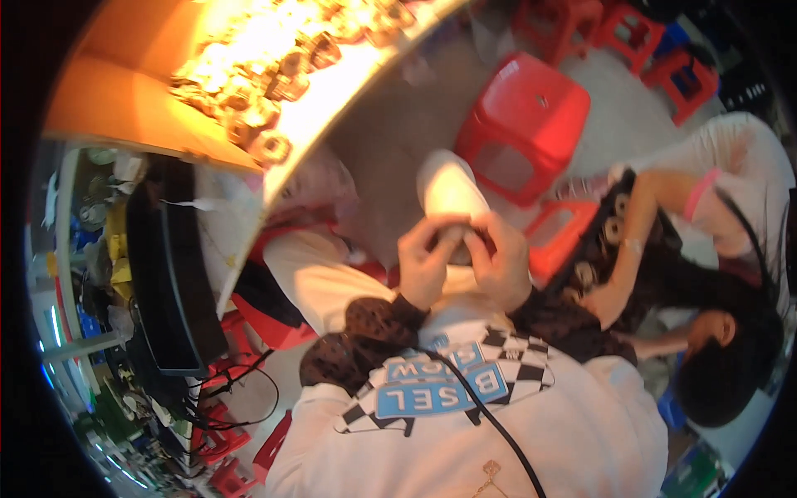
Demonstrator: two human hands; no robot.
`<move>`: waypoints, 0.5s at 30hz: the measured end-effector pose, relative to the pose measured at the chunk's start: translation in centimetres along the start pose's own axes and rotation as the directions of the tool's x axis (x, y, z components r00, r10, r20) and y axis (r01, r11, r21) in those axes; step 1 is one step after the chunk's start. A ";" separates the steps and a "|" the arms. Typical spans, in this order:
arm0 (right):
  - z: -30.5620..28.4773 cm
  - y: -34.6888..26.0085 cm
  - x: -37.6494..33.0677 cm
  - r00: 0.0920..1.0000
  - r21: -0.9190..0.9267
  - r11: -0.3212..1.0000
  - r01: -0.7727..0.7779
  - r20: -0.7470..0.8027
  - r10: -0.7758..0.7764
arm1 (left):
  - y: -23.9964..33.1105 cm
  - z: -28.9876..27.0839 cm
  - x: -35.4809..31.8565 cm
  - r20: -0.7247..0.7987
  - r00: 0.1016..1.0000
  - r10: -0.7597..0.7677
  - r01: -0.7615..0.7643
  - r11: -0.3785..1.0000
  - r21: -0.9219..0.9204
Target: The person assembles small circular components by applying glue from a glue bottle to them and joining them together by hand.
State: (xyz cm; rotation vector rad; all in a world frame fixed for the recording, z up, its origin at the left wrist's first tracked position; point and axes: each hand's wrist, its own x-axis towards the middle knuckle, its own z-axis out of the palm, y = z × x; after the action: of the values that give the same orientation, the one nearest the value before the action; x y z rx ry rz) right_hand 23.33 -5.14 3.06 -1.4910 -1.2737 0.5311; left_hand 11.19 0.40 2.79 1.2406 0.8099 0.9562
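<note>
My left hand (427, 259) and my right hand (503, 261) meet in front of my chest, above my lap. Fingers and thumbs of both curl around a small greyish-brown rounded piece (455, 236). Most of it is covered by the fingers, so its kind does not show. Dark patterned sleeve covers (378, 322) come up to both wrists.
Many ring-shaped metal pieces (272, 148) lie heaped on a brightly lit table (320, 116) at upper left. Red stools (531, 108) stand ahead. At right, a co-worker's arm (635, 241) reaches over a dark container of round parts (613, 228). A black panel (178, 290) stands left.
</note>
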 end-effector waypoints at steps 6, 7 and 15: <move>2.0 0.1 0.5 0.970 0.047 0.974 -0.220 0.121 0.213 | -2.0 -2.6 -0.6 -0.029 0.986 -0.164 0.156 0.967 -0.200; 2.2 -0.4 0.4 0.956 0.019 0.967 -0.255 0.154 0.249 | -1.7 -2.9 -0.9 -0.040 0.982 -0.183 0.170 0.961 -0.219; 4.1 0.1 1.8 0.956 0.024 0.993 -0.115 0.274 0.104 | -1.9 -5.3 -1.2 -0.060 0.976 -0.209 0.181 0.935 -0.306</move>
State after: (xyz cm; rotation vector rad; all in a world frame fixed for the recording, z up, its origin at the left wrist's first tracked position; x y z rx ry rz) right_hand 20.55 -1.75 2.11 -1.4974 -1.3871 0.8543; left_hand 6.21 1.31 0.08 0.8422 0.8100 0.9388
